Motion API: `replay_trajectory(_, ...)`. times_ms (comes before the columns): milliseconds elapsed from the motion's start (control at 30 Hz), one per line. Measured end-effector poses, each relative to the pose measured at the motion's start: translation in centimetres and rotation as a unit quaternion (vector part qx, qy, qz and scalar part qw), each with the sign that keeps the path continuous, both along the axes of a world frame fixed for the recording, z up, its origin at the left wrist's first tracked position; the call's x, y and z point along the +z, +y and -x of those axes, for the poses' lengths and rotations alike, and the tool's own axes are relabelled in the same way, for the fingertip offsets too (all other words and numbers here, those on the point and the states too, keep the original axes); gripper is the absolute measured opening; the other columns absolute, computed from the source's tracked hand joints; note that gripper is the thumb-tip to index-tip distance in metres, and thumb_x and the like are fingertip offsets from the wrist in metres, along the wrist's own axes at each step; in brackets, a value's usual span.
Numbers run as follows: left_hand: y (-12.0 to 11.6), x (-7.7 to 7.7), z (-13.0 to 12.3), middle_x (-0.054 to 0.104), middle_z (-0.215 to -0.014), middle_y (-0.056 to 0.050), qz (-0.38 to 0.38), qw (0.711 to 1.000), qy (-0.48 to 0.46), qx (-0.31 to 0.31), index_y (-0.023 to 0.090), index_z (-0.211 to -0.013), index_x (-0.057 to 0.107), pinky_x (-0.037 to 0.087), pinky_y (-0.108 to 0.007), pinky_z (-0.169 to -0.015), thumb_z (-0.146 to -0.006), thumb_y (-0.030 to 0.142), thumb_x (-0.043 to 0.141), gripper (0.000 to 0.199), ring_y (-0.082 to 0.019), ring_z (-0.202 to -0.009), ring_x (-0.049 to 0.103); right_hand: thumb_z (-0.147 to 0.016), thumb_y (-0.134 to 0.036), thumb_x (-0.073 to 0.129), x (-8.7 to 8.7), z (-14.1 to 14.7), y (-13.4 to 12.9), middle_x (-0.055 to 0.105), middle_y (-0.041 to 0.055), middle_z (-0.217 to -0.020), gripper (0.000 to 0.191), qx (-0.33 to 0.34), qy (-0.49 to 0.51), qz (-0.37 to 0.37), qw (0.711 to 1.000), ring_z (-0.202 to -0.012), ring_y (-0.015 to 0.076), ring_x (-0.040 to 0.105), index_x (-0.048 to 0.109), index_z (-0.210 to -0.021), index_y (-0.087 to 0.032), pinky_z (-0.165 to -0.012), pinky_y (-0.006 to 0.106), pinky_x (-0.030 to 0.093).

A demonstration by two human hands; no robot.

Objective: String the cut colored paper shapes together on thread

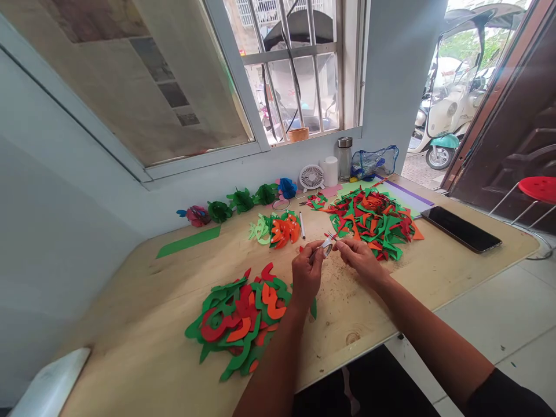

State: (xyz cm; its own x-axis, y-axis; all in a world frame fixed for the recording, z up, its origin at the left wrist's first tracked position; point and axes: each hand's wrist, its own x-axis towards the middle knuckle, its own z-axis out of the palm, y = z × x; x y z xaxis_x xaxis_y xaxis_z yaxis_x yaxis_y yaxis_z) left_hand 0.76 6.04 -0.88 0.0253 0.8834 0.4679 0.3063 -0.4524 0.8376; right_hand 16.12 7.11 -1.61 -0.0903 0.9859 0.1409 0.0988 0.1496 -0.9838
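Note:
Over the middle of the table my left hand (308,269) is closed around a small white tape roll (328,248), its ring-shaped side facing right. Close beside it, my right hand (359,259) has thumb and fingers pinched together at the roll's edge; what lies between those fingertips is too small to make out. A small red bit and thin tips show just above the roll. To the left of my left forearm lies a heap of curved red, orange and green cut pieces (238,318). Beyond my right hand is a pile of red and green scraps (376,217).
A white pen (302,226) lies near an orange paper flower (284,230). Along the wall stand green paper flowers (241,200), a small fan (311,178) and a glass bottle (344,159). A phone (461,229) rests at right; a green strip (189,242) lies left.

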Motion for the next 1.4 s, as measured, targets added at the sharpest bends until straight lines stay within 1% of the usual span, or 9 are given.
replay_trajectory(133, 0.1, -0.2, 0.0, 0.065, -0.072, -0.001, -0.002, 1.000, -0.008, 0.005, 0.016, -0.099, 0.065, 0.043, -0.020, -0.060, -0.086, 0.029, 0.047, 0.025, -0.011, -0.063, 0.056, -0.083, -0.050, 0.050, 0.1, 0.1, -0.1, 0.039, -0.0052, -0.051, 0.035, -0.008, -0.018, -0.023, 1.000, -0.047, 0.0091, 0.034, 0.059, -0.072, -0.018, -0.046, 0.023, 0.026)
replay_trajectory(300, 0.4, -0.7, 0.1, 0.065, -0.072, -0.001, 0.000, 1.000, -0.009, 0.016, 0.017, -0.100, 0.065, 0.045, -0.021, -0.063, -0.086, 0.032, 0.048, 0.026, -0.012, -0.065, 0.058, -0.083, -0.050, 0.050, 0.5, 0.2, -0.4, 0.043, -0.0039, -0.053, 0.035, -0.021, -0.048, -0.035, 0.998, -0.049, 0.0100, 0.038, 0.058, -0.069, -0.019, -0.047, 0.023, 0.029)
replay_trajectory(467, 0.6, -0.9, 0.2, 0.065, -0.072, -0.001, 0.001, 1.000, -0.013, 0.020, 0.017, -0.099, 0.066, 0.045, -0.021, -0.064, -0.086, 0.033, 0.048, 0.027, -0.012, -0.065, 0.058, -0.083, -0.049, 0.049, 0.4, 0.0, -0.3, 0.043, -0.0028, -0.054, 0.036, -0.061, -0.076, -0.061, 0.993, -0.052, 0.0111, 0.040, 0.057, -0.067, -0.019, -0.050, 0.024, 0.030)
replay_trajectory(567, 0.6, -0.9, 0.2, 0.065, -0.071, -0.001, 0.001, 0.999, -0.028, 0.029, 0.017, -0.099, 0.066, 0.045, -0.022, -0.066, -0.085, 0.035, 0.049, 0.028, -0.012, -0.066, 0.059, -0.082, -0.047, 0.052, 0.2, 0.0, -0.2, 0.044, -0.0022, -0.058, 0.032, -0.075, -0.098, -0.078, 0.989, -0.055, 0.0117, 0.040, 0.058, -0.069, -0.019, -0.051, 0.024, 0.030)
replay_trajectory(667, 0.5, -0.8, 0.2, 0.064, -0.070, -0.001, 0.000, 0.999, -0.038, 0.027, 0.017, -0.100, 0.066, 0.045, -0.022, -0.067, -0.085, 0.035, 0.050, 0.028, -0.012, -0.066, 0.059, -0.082, -0.045, 0.053, 0.1, 0.0, -0.3, 0.045, -0.0023, -0.059, 0.028, -0.075, -0.123, -0.088, 0.986, -0.055, 0.0113, 0.039, 0.060, -0.073, -0.019, -0.051, 0.024, 0.028)
replay_trajectory(933, 0.6, -1.1, 0.1, 0.064, -0.074, -0.002, -0.008, 0.999, -0.046, 0.006, 0.017, -0.101, 0.065, 0.044, -0.021, -0.063, -0.086, 0.035, 0.048, 0.029, -0.011, -0.065, 0.058, -0.084, -0.044, 0.051, 0.3, 0.2, -0.4, 0.046, -0.0020, -0.060, 0.028, -0.041, -0.130, -0.089, 0.987, -0.056, 0.0118, 0.041, 0.062, -0.078, -0.018, -0.052, 0.024, 0.030)
replay_trajectory(1067, 0.6, -1.2, 0.1, 0.064, -0.072, -0.001, -0.007, 0.999, -0.037, -0.017, 0.018, -0.101, 0.065, 0.044, -0.021, -0.063, -0.086, 0.034, 0.048, 0.028, -0.011, -0.065, 0.057, -0.084, -0.045, 0.050, 0.5, 0.2, -0.5, 0.045, -0.0025, -0.058, 0.030, -0.049, -0.138, -0.088, 0.985, -0.055, 0.0113, 0.040, 0.062, -0.078, -0.018, -0.051, 0.024, 0.029)
replay_trajectory(1200, 0.6, -1.2, 0.1, 0.063, -0.071, 0.000, -0.009, 0.999, -0.029, -0.037, 0.018, -0.099, 0.065, 0.043, -0.020, -0.061, -0.087, 0.032, 0.048, 0.025, -0.010, -0.064, 0.056, -0.085, -0.044, 0.049, 0.6, 0.2, -0.6, 0.046, -0.0027, -0.060, 0.031, -0.046, -0.145, -0.088, 0.984, -0.055, 0.0108, 0.040, 0.064, -0.084, -0.017, -0.051, 0.023, 0.030)
replay_trajectory(1400, 0.7, -1.3, 0.2, 0.062, -0.070, 0.000, -0.018, 0.999, -0.016, -0.035, 0.017, -0.100, 0.065, 0.042, -0.020, -0.060, -0.087, 0.030, 0.048, 0.025, -0.010, -0.063, 0.056, -0.086, -0.044, 0.047, 0.6, 0.2, -0.6, 0.048, -0.0023, -0.061, 0.034, -0.046, -0.164, -0.092, 0.981, -0.056, 0.0104, 0.041, 0.065, -0.086, -0.016, -0.052, 0.023, 0.030)
